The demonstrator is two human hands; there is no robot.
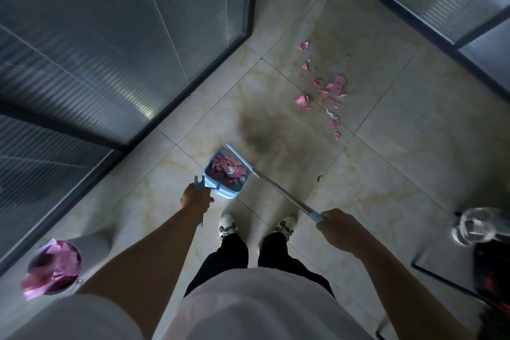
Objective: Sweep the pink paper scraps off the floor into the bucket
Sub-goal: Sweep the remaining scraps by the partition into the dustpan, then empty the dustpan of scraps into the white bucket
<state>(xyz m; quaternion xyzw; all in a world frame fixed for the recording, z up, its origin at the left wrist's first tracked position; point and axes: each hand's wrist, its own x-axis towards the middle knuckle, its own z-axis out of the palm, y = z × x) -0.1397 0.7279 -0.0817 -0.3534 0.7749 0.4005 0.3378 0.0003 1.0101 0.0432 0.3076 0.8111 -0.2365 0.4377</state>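
- Two hands work at once: the left hand [195, 198] grips the upright handle of a blue dustpan [226, 174], its fingers curled round the handle, probably to hold the pan level so that its load does not spill.
- The right hand [339, 229] holds the blue grip of a broom handle [278, 190], fingers wrapped round it; the shaft slants forward past the dustpan's right side, and the broom head is a dark blur on the floor [414, 146].
- Inside the dustpan lies a heap of pink paper scraps [227, 168].
- More pink scraps [328, 91] lie scattered on the tiles farther ahead, well apart from the pan, so sweeping looks unfinished.
- A bucket [53, 268] stands at the lower left beside the glass partition [110, 50], already holding crumpled pink paper.
- The person's two shoes show between the arms.
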